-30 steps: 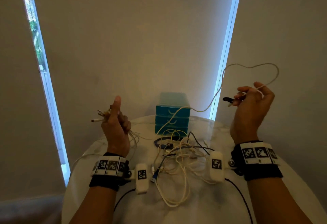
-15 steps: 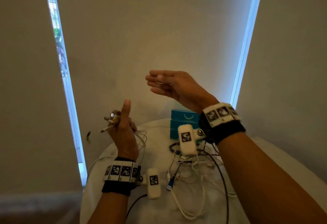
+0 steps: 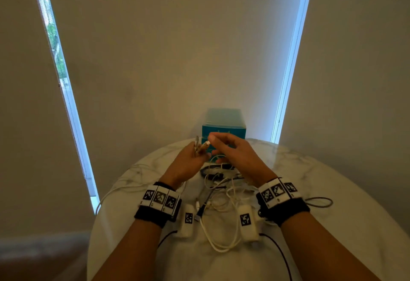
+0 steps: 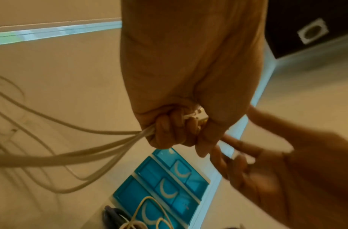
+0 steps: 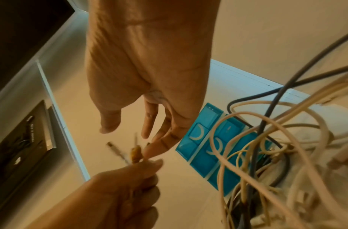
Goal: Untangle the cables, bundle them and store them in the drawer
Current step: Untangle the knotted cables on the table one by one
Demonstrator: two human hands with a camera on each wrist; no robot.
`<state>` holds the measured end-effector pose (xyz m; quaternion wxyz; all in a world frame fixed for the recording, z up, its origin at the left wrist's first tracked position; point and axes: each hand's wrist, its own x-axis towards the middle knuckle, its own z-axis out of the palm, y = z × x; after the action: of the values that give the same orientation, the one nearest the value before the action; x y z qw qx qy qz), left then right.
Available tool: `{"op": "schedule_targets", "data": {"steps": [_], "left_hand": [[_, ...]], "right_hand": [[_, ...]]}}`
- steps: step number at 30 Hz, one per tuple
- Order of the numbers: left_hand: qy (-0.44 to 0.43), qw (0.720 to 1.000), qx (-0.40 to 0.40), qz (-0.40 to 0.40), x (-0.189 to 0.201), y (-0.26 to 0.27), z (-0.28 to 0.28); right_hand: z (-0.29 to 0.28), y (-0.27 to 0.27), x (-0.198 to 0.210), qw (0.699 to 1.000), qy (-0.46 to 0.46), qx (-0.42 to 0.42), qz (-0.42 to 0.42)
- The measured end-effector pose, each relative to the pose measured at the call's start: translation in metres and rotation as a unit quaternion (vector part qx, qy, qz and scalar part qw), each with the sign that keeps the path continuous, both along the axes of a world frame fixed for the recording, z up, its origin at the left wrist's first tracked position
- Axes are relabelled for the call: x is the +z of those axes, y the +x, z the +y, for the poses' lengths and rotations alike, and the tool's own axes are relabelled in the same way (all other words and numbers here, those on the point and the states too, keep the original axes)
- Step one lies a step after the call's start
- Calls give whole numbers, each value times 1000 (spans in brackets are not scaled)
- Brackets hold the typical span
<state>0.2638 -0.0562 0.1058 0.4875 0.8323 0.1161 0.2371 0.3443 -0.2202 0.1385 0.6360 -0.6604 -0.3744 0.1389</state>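
Your left hand (image 3: 188,163) has its grip curled tight round a bunch of cable ends (image 3: 199,147), the plugs sticking up out of the fist and the pale cords trailing from its underside toward the near-left of the drawer unit (image 3: 224,128). Your right hand (image 3: 235,154) is just beside it, fingers straight and loosely spread; from the head view a fingertip appears to touch a white plug at the top of that bunch, but the right wrist view is blurred there, and nothing is closed in that grip.

The teal drawer unit stands at the far edge of the desk (image 3: 321,183), directly behind both hands. Its drawers are all pushed in, with pale crescent handles, so you cannot tell what they hold. In front of the unit, between your wrists, lies the tangle of cables (image 3: 219,203), white and cream cords mixed with dark ones, all outside the drawers.
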Motion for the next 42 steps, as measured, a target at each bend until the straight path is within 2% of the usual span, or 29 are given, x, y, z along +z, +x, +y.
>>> {"op": "schedule_targets", "data": {"steps": [3,4,8,11,16,21,26,30,33,35,36,39,41,42], "left_hand": [[63,996,-33,48,-15,15,3],[75,996,-32,47,-7,8,-6],[81,995,26,44,2,4,-15],[111,992,40,48,4,10,-15],[136,987,74,41,10,9,-11],[195,977,90,17,13,4,-13],[259,963,68,33,20,2,-10],[255,966,32,26,25,0,-10],[264,963,18,57,31,-2,-12],[244,966,19,78,33,-1,-10],[208,975,24,79,33,0,-8],[39,998,37,43,28,1,-9],[-43,997,45,34,23,3,-11],[-85,995,43,30,21,3,-12]], "right_hand": [[6,2,-4,995,35,-66,-60],[6,6,-7,992,52,-91,-74],[6,10,-15,980,113,-150,-63],[7,5,-12,980,120,-147,-56],[-3,-1,-7,992,70,-79,-71],[-2,2,-9,986,58,-119,-103],[1,2,-5,986,34,-115,-115],[2,2,-2,989,15,-111,-101],[2,1,1,989,-3,-91,-115],[1,1,5,989,-18,-80,-125],[-1,2,6,989,-24,-70,-127],[-8,8,8,996,-5,-40,-73],[-18,12,7,998,18,-52,-13],[-25,15,6,998,2,-65,-5]]}}
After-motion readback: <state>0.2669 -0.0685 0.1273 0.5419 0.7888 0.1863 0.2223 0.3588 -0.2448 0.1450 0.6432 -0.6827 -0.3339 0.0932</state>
